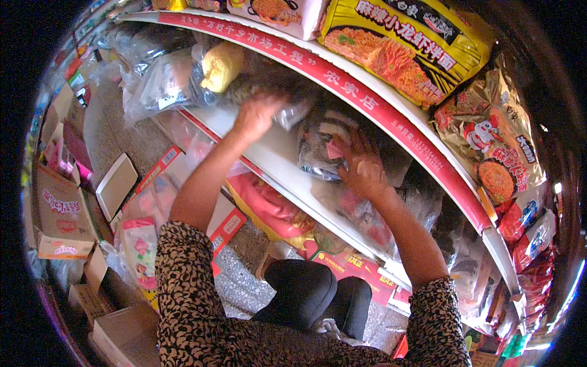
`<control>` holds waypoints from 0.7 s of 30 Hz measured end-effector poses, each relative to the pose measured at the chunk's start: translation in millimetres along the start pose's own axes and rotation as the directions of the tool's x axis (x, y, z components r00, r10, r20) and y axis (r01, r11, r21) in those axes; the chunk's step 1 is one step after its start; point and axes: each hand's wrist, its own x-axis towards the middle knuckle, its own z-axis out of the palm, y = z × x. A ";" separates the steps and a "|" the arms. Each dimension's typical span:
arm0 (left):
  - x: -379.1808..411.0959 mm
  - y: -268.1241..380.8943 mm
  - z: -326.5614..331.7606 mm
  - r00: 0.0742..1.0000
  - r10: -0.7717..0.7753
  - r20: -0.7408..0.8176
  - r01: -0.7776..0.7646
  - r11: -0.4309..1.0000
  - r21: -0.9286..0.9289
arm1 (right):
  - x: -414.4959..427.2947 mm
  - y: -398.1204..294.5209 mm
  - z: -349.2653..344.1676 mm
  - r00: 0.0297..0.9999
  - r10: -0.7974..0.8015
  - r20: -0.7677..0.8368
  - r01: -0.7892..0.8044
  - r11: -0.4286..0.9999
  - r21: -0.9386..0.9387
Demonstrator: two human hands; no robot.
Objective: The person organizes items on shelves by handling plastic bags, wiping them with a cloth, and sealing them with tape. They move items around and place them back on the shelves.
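Note:
My left hand (259, 112), blurred, reaches into a shadowed white metal shelf (279, 151) under a red-edged upper shelf. A bit of clear plastic shows beside its fingers; whether it holds this cannot be told. My right hand (364, 167) lies at the right side of a clear plastic package (323, 147) with dark contents and a small pink-red label. Its fingers are partly in shadow, and its grip cannot be made out. A yellow bundle (222, 66) and plastic-wrapped packs (169, 80) lie left of my left hand on the same shelf.
Noodle packets (399, 50) line the upper shelf, whose red front edge (284, 50) curves above my hands. Below are red and yellow packages (275, 206) and red boxes (353, 270). Open cardboard boxes (64, 211) stand at the left. My knees (300, 289) are close to the lower shelf.

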 end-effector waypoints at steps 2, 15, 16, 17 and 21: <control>16.6 3.8 -31.2 0.992 -0.117 0.041 0.121 0.986 -0.113 | -6.3 2.5 1.4 1.000 0.003 0.016 -0.003 1.000 0.029; -42.6 35.5 9.1 0.970 0.154 0.189 -0.209 0.924 0.320 | -0.9 -7.9 14.2 0.997 0.049 -0.062 -0.044 0.996 0.077; -38.0 37.1 8.0 0.976 0.135 0.170 -0.186 0.923 0.338 | -2.2 -6.7 16.3 0.993 0.028 -0.117 -0.023 0.998 0.051; -33.7 37.1 6.3 0.982 0.116 0.149 -0.163 0.921 0.355 | -2.6 -5.0 18.6 0.995 0.026 -0.099 -0.020 0.998 0.063; 5.1 2.0 -8.4 0.998 -0.055 -0.035 0.059 0.986 0.157 | -2.2 -7.2 12.2 0.999 0.032 -0.012 -0.029 0.986 0.167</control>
